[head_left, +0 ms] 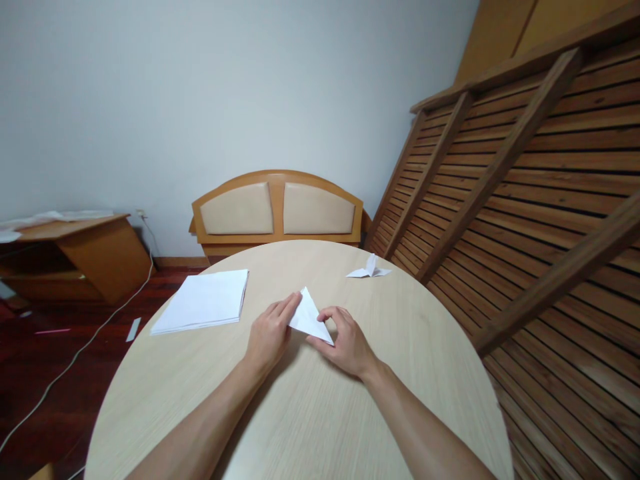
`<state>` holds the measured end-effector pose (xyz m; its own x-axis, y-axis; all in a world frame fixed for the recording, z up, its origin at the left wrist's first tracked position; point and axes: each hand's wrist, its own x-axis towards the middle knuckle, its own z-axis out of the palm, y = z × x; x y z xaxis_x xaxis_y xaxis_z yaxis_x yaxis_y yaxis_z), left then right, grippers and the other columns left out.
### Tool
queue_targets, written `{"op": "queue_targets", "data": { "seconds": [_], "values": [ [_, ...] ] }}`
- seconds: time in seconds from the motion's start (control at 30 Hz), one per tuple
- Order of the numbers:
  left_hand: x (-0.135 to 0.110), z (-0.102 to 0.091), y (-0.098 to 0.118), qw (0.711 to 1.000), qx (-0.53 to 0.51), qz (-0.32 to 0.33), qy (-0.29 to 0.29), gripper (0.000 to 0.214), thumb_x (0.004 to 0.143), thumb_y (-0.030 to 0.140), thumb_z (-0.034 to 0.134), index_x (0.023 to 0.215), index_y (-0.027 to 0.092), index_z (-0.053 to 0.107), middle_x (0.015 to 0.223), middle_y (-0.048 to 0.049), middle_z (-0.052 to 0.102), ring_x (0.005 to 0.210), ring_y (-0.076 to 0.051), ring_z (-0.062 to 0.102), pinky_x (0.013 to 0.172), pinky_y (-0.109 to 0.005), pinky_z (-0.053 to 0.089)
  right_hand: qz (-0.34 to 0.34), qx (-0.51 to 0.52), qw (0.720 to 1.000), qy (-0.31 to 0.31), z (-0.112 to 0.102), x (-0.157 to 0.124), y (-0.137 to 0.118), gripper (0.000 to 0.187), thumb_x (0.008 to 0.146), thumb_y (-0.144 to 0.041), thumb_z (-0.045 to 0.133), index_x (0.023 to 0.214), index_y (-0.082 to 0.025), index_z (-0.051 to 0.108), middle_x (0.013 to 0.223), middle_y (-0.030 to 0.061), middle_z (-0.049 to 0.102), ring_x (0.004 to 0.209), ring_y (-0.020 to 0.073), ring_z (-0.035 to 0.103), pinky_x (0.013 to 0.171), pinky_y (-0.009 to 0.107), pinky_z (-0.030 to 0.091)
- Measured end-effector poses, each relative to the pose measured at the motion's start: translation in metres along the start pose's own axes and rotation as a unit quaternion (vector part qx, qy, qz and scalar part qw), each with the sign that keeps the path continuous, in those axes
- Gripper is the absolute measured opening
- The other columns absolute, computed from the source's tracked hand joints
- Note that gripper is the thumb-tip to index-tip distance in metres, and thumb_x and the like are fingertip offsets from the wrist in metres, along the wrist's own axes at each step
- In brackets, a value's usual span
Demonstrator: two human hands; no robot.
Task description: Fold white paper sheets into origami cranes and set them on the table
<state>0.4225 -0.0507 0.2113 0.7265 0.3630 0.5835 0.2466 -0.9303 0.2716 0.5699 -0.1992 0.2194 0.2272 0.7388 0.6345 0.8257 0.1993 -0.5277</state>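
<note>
Presses the folded paper triangle [310, 316] flat near the round table's [300, 427] middle with left hand [269, 335] fingers nearly straight, pinches its near corner with right hand [346, 345] thumb and forefinger; likely light, limp, crease-prone, best gripped along folded edges.

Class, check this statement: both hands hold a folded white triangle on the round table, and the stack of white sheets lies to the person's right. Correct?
No. The head view shows the stack of white sheets on the person's left. The rest holds: left hand and right hand hold the folded white triangle on the round table.
</note>
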Motion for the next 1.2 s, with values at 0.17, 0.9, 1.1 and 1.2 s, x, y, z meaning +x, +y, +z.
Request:
{"op": "queue_targets", "data": {
  "seconds": [0.17,0.9,1.1,1.2],
  "values": [
    [-0.004,0.003,0.001,0.990,-0.136,-0.043,0.004,0.073,0.079,0.002,0.043,0.148,0.023,0.041,0.141,-0.0091,0.057,0.126,-0.024,0.056,0.105,-0.041,0.046,0.000,0.005,1.000,-0.009,0.000,0.001,0.000,0.035,0.079,-0.028,0.074,0.107,-0.022,0.054,0.102,0.0054,0.066,0.098,0.0234,0.061,0.090,0.039,0.046],
    [0.006,-0.005,0.015,0.630,-0.722,-0.285,-0.013,0.047,0.072,0.032,0.078,0.116,0.020,0.068,0.117,-0.0076,0.069,0.090,-0.019,0.064,0.076,-0.027,0.051,-0.057,-0.034,0.996,-0.055,0.002,0.001,0.016,0.060,0.079,0.005,0.052,0.129,-0.027,0.062,0.130,0.0081,0.058,0.124,0.0232,0.048,0.106,0.046,0.044],
    [0.007,-0.001,0.012,0.677,-0.680,-0.281,-0.019,0.055,0.076,0.040,0.079,0.124,0.020,0.063,0.135,-0.0116,0.060,0.100,-0.023,0.067,0.078,-0.030,0.054,-0.056,-0.050,0.993,-0.092,0.001,0.000,0.011,0.053,0.083,-0.007,0.061,0.131,-0.029,0.062,0.145,0.0092,0.048,0.137,0.0257,0.037,0.113,0.051,0.037],
    [0.004,0.008,0.005,0.726,-0.627,-0.282,-0.013,0.056,0.075,0.035,0.079,0.126,0.018,0.062,0.134,-0.0138,0.061,0.107,-0.026,0.065,0.083,-0.033,0.054,-0.043,-0.030,0.993,-0.108,0.001,-0.002,0.010,0.060,0.078,-0.006,0.064,0.133,-0.029,0.061,0.152,0.0088,0.041,0.143,0.0279,0.031,0.114,0.054,0.035]
  ]
}}
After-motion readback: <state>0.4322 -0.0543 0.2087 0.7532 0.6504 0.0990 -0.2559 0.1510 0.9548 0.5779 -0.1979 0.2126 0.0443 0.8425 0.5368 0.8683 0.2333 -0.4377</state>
